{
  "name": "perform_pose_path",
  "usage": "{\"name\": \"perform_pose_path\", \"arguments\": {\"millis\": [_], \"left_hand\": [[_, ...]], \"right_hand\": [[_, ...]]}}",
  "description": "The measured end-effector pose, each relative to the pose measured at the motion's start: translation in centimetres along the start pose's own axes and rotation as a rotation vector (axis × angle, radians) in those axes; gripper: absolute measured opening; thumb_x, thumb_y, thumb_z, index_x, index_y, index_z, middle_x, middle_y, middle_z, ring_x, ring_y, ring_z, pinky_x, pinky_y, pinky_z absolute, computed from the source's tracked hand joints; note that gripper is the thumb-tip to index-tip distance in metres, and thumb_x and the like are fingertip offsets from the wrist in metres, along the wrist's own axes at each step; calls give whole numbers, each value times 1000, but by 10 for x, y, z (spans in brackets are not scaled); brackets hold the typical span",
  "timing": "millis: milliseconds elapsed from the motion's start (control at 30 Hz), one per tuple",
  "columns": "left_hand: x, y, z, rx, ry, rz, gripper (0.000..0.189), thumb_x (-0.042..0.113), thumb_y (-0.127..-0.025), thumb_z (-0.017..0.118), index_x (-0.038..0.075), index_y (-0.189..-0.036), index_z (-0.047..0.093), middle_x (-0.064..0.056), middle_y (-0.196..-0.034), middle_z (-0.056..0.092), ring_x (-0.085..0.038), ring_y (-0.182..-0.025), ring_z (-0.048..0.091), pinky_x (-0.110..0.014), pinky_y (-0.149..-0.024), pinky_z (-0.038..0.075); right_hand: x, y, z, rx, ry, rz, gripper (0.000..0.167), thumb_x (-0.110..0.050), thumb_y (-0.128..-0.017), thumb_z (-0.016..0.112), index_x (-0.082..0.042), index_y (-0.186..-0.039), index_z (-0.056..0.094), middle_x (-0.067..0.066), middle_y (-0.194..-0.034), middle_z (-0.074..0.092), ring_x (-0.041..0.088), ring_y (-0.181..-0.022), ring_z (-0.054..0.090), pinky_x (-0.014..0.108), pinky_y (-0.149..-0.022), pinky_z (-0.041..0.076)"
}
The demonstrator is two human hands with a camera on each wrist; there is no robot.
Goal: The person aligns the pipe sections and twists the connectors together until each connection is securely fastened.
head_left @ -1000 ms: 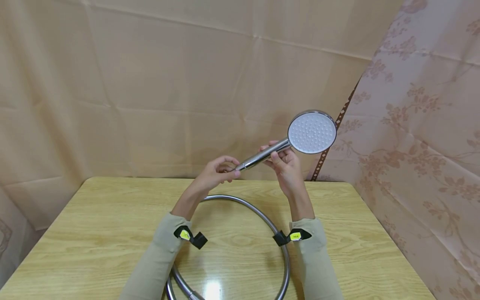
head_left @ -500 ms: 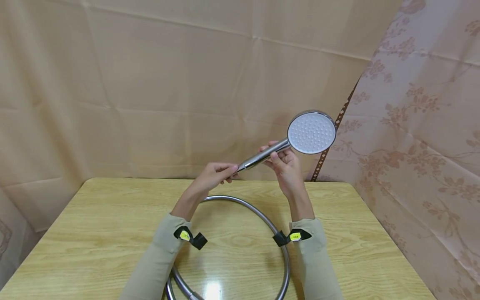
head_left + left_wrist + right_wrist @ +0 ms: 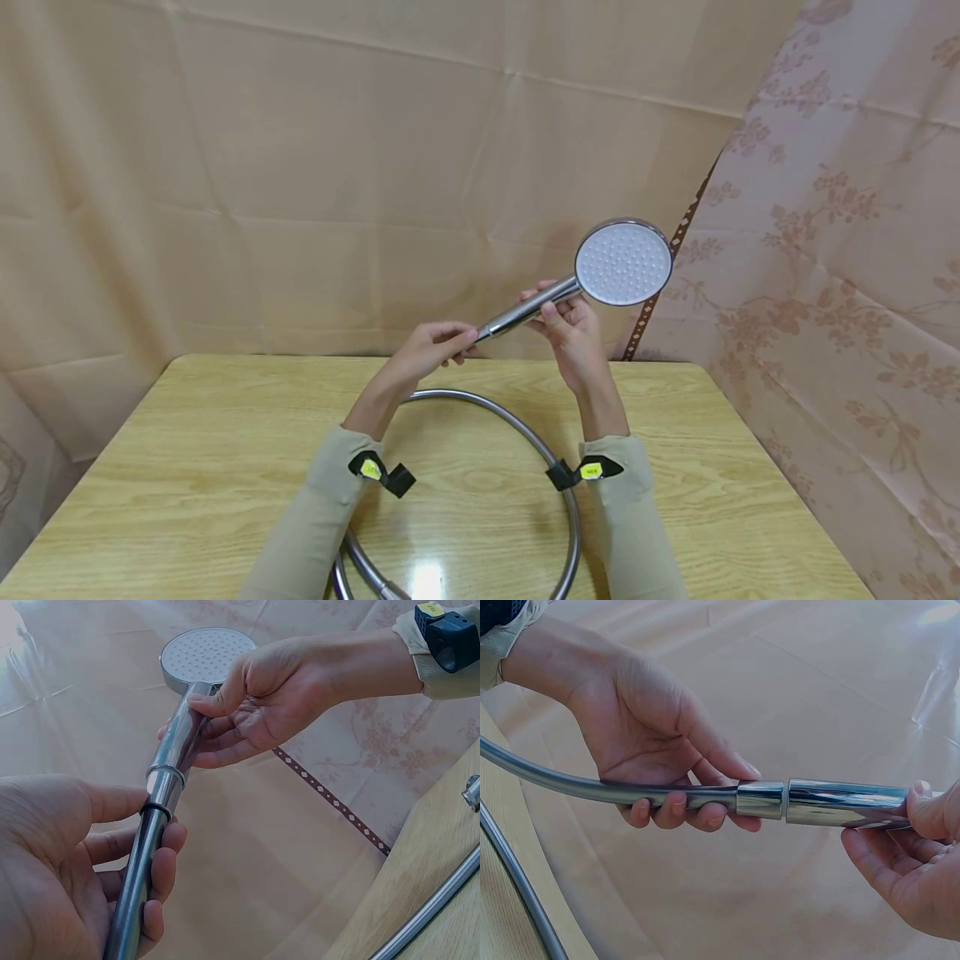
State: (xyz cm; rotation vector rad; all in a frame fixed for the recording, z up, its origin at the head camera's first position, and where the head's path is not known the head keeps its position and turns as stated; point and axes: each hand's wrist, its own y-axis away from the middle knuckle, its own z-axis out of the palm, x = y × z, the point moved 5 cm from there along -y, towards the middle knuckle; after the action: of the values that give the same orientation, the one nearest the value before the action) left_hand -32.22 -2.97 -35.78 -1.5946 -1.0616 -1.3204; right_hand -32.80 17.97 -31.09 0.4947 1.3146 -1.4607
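A chrome shower head (image 3: pixel 624 264) with a round, white nozzle face is held up above the table's far edge, tilted with its face at the upper right. My right hand (image 3: pixel 576 337) grips its chrome handle (image 3: pixel 840 802), thumb on one side and fingers on the other. At the handle's lower end, the left hand (image 3: pixel 429 350) pinches the connector nut (image 3: pixel 760 799) of a metal shower hose (image 3: pixel 570 782) between thumb and forefinger. The other left fingers curl under the hose just behind that nut. A thin gap line shows between nut and handle in the right wrist view.
On the wooden table (image 3: pixel 675 467) the hose (image 3: pixel 517 425) lies in a wide loop beneath both forearms. Its other end fitting (image 3: pixel 472 793) rests on the tabletop. Beige cloth (image 3: pixel 337 167) hangs behind, and floral cloth (image 3: pixel 847 292) hangs at the right.
One second ago the left fingers were spread and raised around the joint; they have since closed round the nut and hose. The right hand and shower head stay nearly still.
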Motion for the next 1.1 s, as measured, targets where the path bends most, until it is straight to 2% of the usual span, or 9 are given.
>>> {"name": "perform_pose_path", "arguments": {"millis": [433,633,833,1100], "left_hand": [[0,0,0,14,-5,5,30,27,-101,65,12,-128,66,3,-98,73,-18,-87,60,-31,-76,40],[0,1,0,0,-6,24,32,27,-100,67,15,-129,64,-1,-106,72,-28,-93,61,-32,-76,40],[1,1,1,1,-4,37,32,24,-99,68,14,-129,62,-5,-110,71,-23,-89,61,-31,-74,39],[2,1,1,6,12,66,33,15,-97,70,10,-129,61,-13,-110,70,-22,-87,60,-29,-73,40]], "right_hand": [[-1,-1,0,-5,0,-4,16,-2,-103,51,-6,-116,57,3,-106,76,16,-103,73,32,-92,59],[0,0,0,4,-2,1,17,1,-103,48,-3,-118,55,3,-105,76,15,-102,73,32,-91,59],[0,0,0,3,-3,-1,19,1,-103,47,3,-122,51,2,-105,76,14,-103,73,31,-91,59],[-1,1,1,-5,-10,-4,18,-3,-102,53,-2,-119,54,3,-106,76,15,-104,73,31,-91,59]]}}
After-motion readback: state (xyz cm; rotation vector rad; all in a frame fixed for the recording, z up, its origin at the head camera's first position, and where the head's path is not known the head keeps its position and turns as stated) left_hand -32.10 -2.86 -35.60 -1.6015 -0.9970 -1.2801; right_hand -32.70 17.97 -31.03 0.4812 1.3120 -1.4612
